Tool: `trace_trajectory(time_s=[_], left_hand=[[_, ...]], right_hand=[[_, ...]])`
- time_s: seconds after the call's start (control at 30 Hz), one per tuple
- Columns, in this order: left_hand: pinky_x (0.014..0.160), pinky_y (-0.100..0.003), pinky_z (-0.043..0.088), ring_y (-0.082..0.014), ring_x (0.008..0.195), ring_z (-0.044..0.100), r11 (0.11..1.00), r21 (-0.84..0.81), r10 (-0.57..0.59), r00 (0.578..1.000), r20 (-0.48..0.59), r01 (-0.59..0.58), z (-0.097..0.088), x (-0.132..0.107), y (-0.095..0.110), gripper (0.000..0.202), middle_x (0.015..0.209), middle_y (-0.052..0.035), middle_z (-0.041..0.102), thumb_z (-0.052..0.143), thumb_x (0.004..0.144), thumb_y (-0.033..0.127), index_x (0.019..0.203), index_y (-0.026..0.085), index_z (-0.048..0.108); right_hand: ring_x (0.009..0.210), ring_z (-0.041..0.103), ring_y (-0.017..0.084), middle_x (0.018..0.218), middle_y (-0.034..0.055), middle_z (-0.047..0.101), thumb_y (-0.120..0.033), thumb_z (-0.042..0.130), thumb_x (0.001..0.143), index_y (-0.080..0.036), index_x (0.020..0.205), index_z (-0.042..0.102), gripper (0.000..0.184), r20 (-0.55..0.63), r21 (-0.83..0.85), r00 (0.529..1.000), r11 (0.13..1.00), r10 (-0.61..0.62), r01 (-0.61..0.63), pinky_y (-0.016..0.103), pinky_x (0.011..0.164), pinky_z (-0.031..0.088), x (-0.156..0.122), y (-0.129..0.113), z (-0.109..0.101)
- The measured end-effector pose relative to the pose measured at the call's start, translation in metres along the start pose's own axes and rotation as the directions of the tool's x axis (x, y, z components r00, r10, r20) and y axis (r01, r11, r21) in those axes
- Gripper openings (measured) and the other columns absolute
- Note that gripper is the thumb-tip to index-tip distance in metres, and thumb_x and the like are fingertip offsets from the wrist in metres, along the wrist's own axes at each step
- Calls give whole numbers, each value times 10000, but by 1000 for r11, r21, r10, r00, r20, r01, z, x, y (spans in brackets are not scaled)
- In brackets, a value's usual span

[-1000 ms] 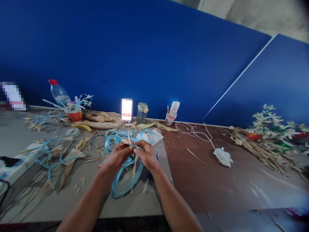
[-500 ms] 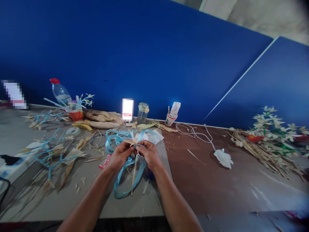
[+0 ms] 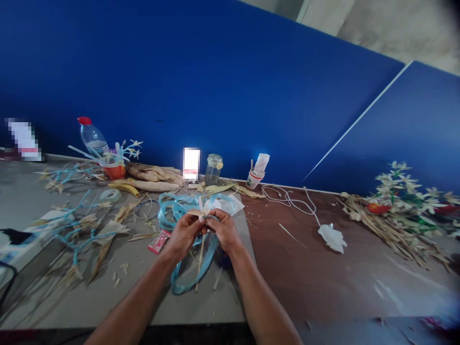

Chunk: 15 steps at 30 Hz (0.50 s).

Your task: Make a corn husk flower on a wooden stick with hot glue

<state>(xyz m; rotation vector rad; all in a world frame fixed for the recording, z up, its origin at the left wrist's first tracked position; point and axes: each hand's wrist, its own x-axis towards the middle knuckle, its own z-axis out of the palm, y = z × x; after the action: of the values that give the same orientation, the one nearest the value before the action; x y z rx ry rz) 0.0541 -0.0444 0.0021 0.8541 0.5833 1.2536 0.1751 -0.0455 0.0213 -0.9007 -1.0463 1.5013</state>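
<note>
By the closed-up fingertips of the left hand (image 3: 187,231) and the right hand (image 3: 224,229), one pale flower (image 3: 203,206) is pinched at its base above the grey tabletop (image 3: 212,311), its petals upright and its single thin stem (image 3: 200,263) slanted down past looped blue ribbon (image 3: 181,289). Compared with a second ago, more of one red packet (image 3: 158,242) is exposed beside the left wrist. Farther back, two cups are seen, one red (image 3: 114,172), one white (image 3: 254,179).
</note>
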Motion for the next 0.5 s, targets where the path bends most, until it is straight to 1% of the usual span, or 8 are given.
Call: trace_trajectory(time_s=[0.13,0.2,0.27,0.37,0.43,0.5], left_hand=[[527,-188,398,-60,510,507,999,-30,29,999,-12,-30,5,-1,0,212,616,37,561,738,640,215,771,150,586],[523,-185,397,-54,506,498,999,-45,13,999,-32,-15,7,-2,1,216,625,37,560,743,632,214,773,147,593],[521,-182,396,-54,511,496,998,-53,-28,999,-43,25,7,-2,1,208,611,32,553,746,629,219,748,135,597],[527,-190,404,-56,506,498,991,-63,-117,992,-46,114,4,-2,3,207,595,24,544,748,631,228,714,119,594],[507,-193,395,-45,472,473,983,-77,-170,985,-28,168,3,-3,5,210,584,31,528,747,635,230,717,114,593],[474,-187,368,-26,422,417,974,-92,-207,978,6,206,2,-3,8,213,545,51,487,749,632,227,705,110,586]], right_hand=[[421,499,88,467,-32,581,-262,644,633,-164,670,572,126,3,41,1000,999,2,-3,214,493,373,0,0,1],[421,502,90,481,-35,578,-268,647,622,-166,672,570,137,-6,42,1000,999,9,-9,217,491,373,-1,-1,3],[414,492,90,490,-42,567,-274,648,615,-170,675,569,143,-30,14,999,1000,16,-15,220,478,366,-1,-2,4],[444,486,95,519,-39,562,-280,635,626,-171,666,589,126,-85,-115,996,993,-26,16,227,486,366,0,-4,3],[526,509,108,578,-22,588,-273,629,637,-166,657,611,110,-103,-233,989,969,-102,76,237,546,389,0,-5,1],[605,526,121,638,-9,609,-265,624,647,-165,661,628,102,-92,-324,982,937,-167,129,245,618,403,0,-5,-1]])
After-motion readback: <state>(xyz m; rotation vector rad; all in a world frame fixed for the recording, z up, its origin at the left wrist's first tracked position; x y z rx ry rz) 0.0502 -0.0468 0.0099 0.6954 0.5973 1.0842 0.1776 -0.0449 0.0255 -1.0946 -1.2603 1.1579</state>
